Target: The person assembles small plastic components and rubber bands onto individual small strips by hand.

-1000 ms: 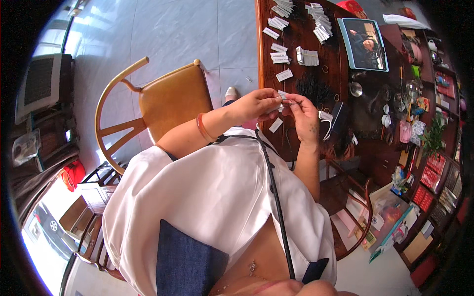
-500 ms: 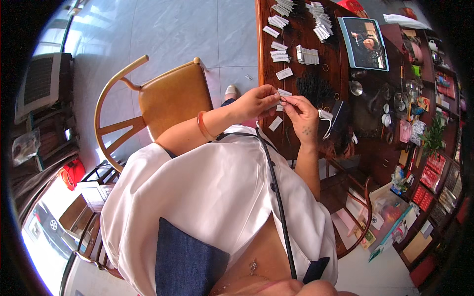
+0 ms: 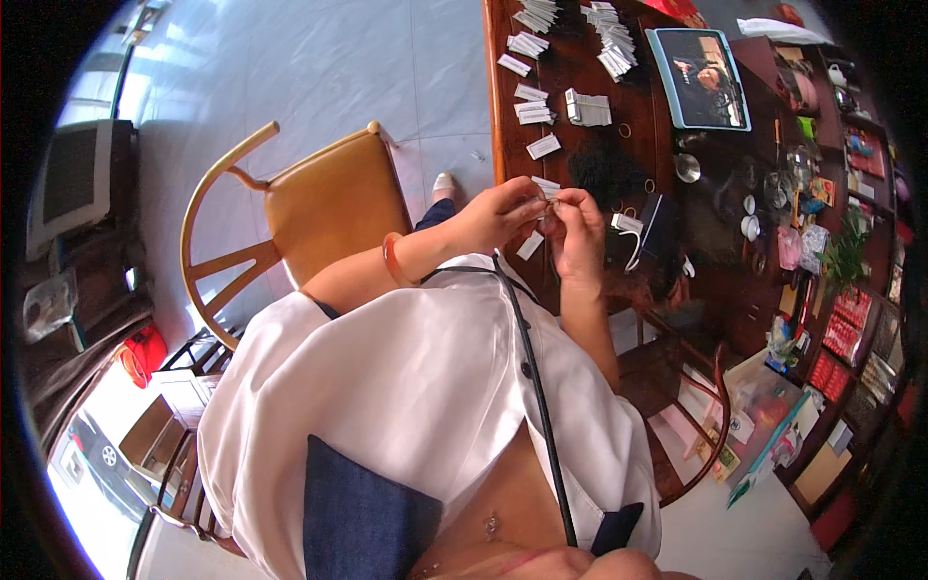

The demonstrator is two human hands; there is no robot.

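Observation:
My left hand (image 3: pixel 501 215) and my right hand (image 3: pixel 578 232) meet fingertip to fingertip over the table's near edge. Both are closed in a pinch around something small and thin, too fine to make out. An orange-brown bangle (image 3: pixel 391 259) circles my left wrist. Just beyond my fingers lies a bundle of black cords (image 3: pixel 604 169). White paper tags (image 3: pixel 544 146) lie in a row along the table's left edge, one of them partly hidden behind my hands. A banded stack of white tags (image 3: pixel 588 107) sits farther in.
A tablet (image 3: pixel 698 79) showing a video lies on the dark wooden table (image 3: pixel 643 116). Rubber bands (image 3: pixel 649 185) are scattered near the cords. A tan-seated wooden chair (image 3: pixel 333 208) stands at left. Crowded shelves (image 3: pixel 855 280) line the right side.
The whole view has shifted slightly, so the table and tags appear a little farther left. My hands stay together, and my right fingers have turned slightly more upright.

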